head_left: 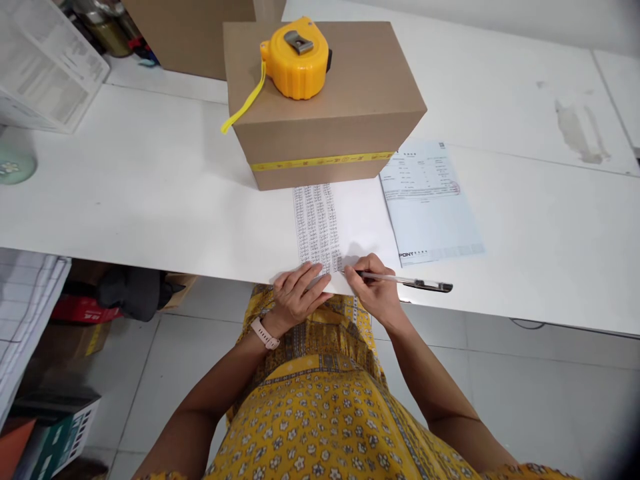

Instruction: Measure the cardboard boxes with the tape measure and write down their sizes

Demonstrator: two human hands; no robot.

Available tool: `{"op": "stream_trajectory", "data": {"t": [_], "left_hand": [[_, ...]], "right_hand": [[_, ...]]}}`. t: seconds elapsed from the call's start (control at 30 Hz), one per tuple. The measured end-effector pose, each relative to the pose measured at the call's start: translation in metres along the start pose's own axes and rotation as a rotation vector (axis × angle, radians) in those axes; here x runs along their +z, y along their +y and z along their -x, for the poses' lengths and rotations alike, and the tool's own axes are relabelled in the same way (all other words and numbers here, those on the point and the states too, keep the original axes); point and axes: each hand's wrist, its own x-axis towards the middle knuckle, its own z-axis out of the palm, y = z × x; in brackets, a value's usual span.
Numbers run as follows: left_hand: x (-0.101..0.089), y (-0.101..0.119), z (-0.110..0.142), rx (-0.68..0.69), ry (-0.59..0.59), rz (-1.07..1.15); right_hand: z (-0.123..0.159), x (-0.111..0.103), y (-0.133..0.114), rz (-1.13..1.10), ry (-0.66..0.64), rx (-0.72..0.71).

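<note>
My left hand (296,291) lies flat with fingers stretched on the near edge of a printed sheet (320,227) covered in columns of small text. My right hand (376,290) is closed on a clear pen (410,282), its tip touching the sheet's lower part. The sheet runs under a brown cardboard box (325,113) with a yellow tape strip stretched along its front. A yellow tape measure (297,59) sits on top of the box, its wrist strap hanging over the left edge.
A pale blue document (430,207) lies right of the sheet on the white table (125,193). A second cardboard box (190,33) stands behind. A white printed carton (45,67) and a round green lid (15,165) are at the far left. Boxes and clutter sit on the floor below.
</note>
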Motion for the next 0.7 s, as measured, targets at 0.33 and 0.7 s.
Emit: {"op": "stream_trajectory", "data": {"t": [0.33,0.7], "left_hand": [[-0.0004,-0.0007,0.0002,0.004,-0.007,0.036],[0.0024,-0.0003,0.0018,0.001,0.026,0.026]], "right_hand": [[-0.0015,0.0011,0.0008,-0.153,0.001,0.076],[-0.0089,0.0051,-0.0046,-0.179,0.014,0.092]]}}
